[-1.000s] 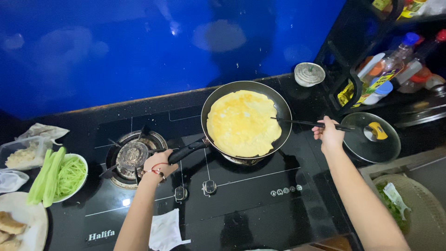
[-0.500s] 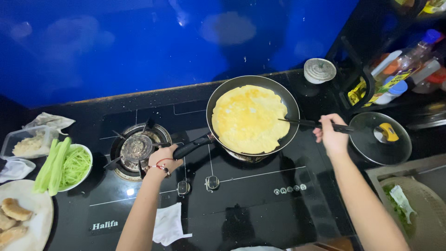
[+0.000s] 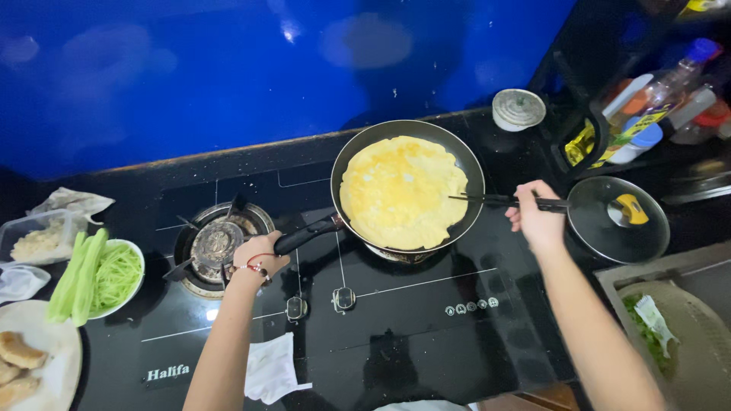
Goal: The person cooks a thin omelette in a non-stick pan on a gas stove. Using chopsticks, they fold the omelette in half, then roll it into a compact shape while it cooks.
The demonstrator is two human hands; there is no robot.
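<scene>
On the left, a bowl of green vegetable strips [image 3: 106, 275] waits. The left hand [image 3: 259, 255] has its grip closed round the pan handle [image 3: 304, 234]. The thin omelette [image 3: 402, 190] looks set, unfolded, in the frying pan [image 3: 352, 156] mid-bench. The right hand [image 3: 537, 217] pinches chopsticks [image 3: 487, 200] at its right edge.

At the counter's far right corner stand clear bottles [image 3: 661, 90], one with a blue cap, beside a bottle with a yellow label [image 3: 609, 141] and a light blue cap. A round grey tin [image 3: 518, 109] sits at the counter's back edge. Near the left edge lies a clear plastic tub [image 3: 38, 237] of pale food, with crumpled clear wrapping [image 3: 72, 202] behind it.
</scene>
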